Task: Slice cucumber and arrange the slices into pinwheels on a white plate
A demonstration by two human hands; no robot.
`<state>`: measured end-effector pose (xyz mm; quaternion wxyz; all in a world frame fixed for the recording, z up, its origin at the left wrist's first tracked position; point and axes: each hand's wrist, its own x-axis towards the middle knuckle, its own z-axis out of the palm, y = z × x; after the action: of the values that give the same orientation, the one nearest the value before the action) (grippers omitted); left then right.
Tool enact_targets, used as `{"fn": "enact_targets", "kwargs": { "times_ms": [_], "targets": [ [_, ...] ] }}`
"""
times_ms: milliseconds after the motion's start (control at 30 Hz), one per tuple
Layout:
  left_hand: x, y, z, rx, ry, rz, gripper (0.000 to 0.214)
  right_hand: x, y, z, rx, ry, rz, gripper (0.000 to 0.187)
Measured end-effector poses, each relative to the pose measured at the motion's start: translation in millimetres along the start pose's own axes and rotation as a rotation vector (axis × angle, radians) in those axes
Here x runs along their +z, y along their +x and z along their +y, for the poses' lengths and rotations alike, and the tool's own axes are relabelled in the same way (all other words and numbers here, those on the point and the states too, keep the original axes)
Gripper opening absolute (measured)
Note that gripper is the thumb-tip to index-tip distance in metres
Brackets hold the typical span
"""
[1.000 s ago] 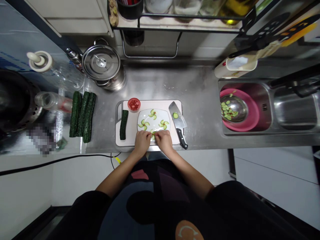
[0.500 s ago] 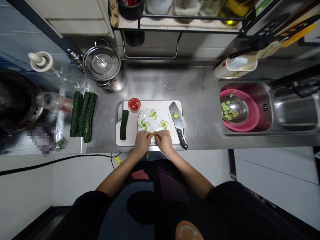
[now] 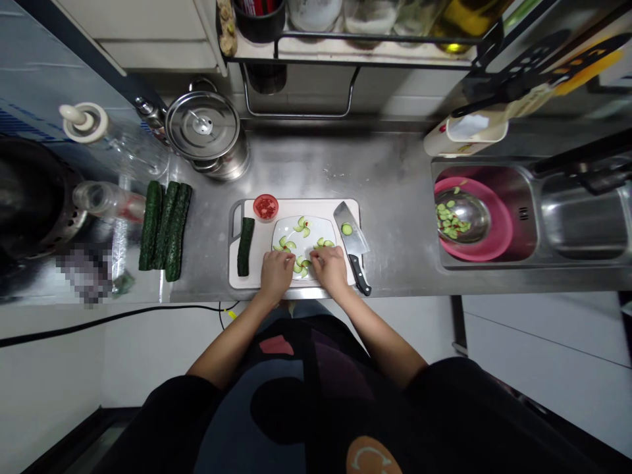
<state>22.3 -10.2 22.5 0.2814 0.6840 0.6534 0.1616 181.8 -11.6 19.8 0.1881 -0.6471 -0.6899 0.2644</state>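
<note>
My left hand (image 3: pixel 276 273) rests over the near-left edge of a white plate (image 3: pixel 316 227), its fingers loosely bent with nothing visible in them. Across the plate's near-right edge is my right hand (image 3: pixel 329 268), thumb and fingers slightly parted and holding nothing that I can see. Between the two hands lies a pinwheel of cucumber slices (image 3: pixel 301 266). Similar pinwheels sit at the plate's far side (image 3: pixel 302 226), left and right, the side ones partly covered by my hands. Beneath the plate is a white cutting board (image 3: pixel 261 280).
On the board are a cucumber piece (image 3: pixel 245 247), a bowl of red pieces (image 3: pixel 266 207) and a cleaver (image 3: pixel 351 230) bearing a cucumber slice (image 3: pixel 346 228). Whole cucumbers (image 3: pixel 162 227) and a steel pot (image 3: pixel 212 131) stand left. A pink basin (image 3: pixel 501 220) sits in the right-hand sink.
Both hands have drawn apart, left hand to the left and right hand to the right, away from the nearest cucumber pinwheel. That pinwheel now shows between them.
</note>
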Motion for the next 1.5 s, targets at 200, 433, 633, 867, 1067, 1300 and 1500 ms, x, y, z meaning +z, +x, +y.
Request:
{"fn": "enact_targets", "kwargs": {
  "times_ms": [200, 433, 633, 867, 1067, 1300, 1500],
  "targets": [
    [-13.8, 25, 0, -0.051, 0.003, 0.097, 0.013, -14, 59, -7, 0.159, -0.116, 0.006, 0.02],
    [-16.7, 30, -2, -0.066, 0.005, 0.143, 0.012, -11, 81, -22, 0.312, -0.212, -0.072, 0.023],
    [-14.7, 29, -5, -0.076, 0.001, 0.133, 0.013, -9, 81, -21, 0.33, -0.235, -0.099, 0.025],
    [-14.2, 29, -3, -0.093, 0.006, 0.128, 0.013, -5, 83, -19, 0.32, -0.223, -0.092, 0.023],
    [-16.0, 29, -6, -0.099, -0.019, 0.121, 0.014, 4, 83, -5, 0.274, -0.128, 0.007, 0.02],
    [-24.3, 43, 4, -0.176, -0.209, 0.095, 0.015, -2, 80, 9, 0.143, 0.071, 0.014, 0.02],
    [-24.1, 71, 19, -0.331, -0.532, -0.056, 0.015, -16, 76, -3, 0.041, 0.103, -0.013, 0.016]
  ]
}}
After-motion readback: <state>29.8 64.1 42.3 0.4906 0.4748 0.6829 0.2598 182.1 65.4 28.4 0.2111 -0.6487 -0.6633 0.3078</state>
